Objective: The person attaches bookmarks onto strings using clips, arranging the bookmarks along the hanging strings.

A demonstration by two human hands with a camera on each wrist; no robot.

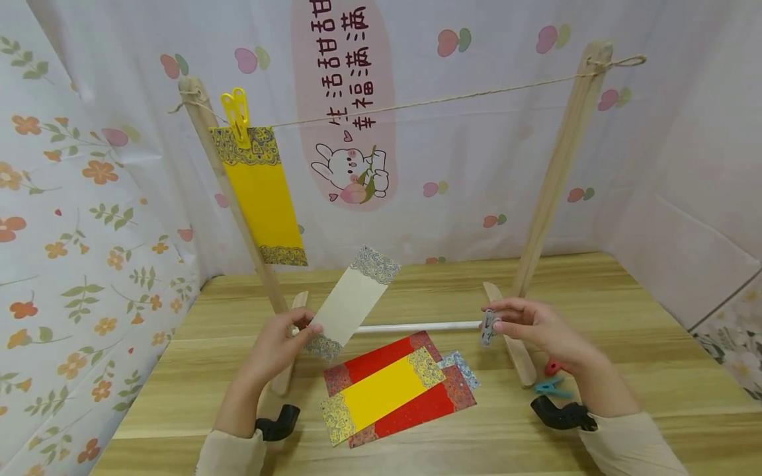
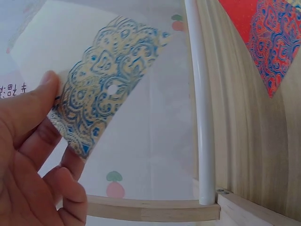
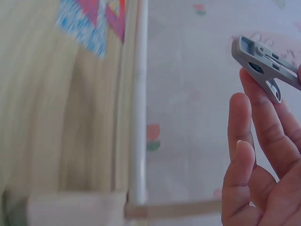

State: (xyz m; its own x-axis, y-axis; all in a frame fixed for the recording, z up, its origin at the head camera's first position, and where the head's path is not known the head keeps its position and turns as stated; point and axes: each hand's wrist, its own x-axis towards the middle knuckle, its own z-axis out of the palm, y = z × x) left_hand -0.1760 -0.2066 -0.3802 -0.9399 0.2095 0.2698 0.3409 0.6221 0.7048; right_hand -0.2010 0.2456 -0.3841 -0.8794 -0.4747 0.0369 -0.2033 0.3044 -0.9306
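Note:
My left hand (image 1: 286,344) pinches a cream paper card (image 1: 352,303) near its lower patterned end. In the left wrist view, thumb and fingers grip the edge of the card (image 2: 108,80), whose blue lace-like band has a small round hole. A grey clothespin (image 1: 488,327) is held in the fingertips of my right hand (image 1: 530,327), by the right post's foot. The right wrist view shows the clothespin (image 3: 258,63) above the fingers. Upper left, a yellow clothespin (image 1: 238,119) clips a yellow card (image 1: 264,205) to a string (image 1: 428,102).
The string runs between a left wooden post (image 1: 205,125) and a right wooden post (image 1: 562,165), joined low by a white rod (image 1: 423,327). Red cards (image 1: 417,416), another yellow card (image 1: 383,395) and a blue-patterned card (image 1: 461,367) overlap on the table. A teal clothespin (image 1: 553,387) and red clothespin (image 1: 553,365) lie near my right wrist.

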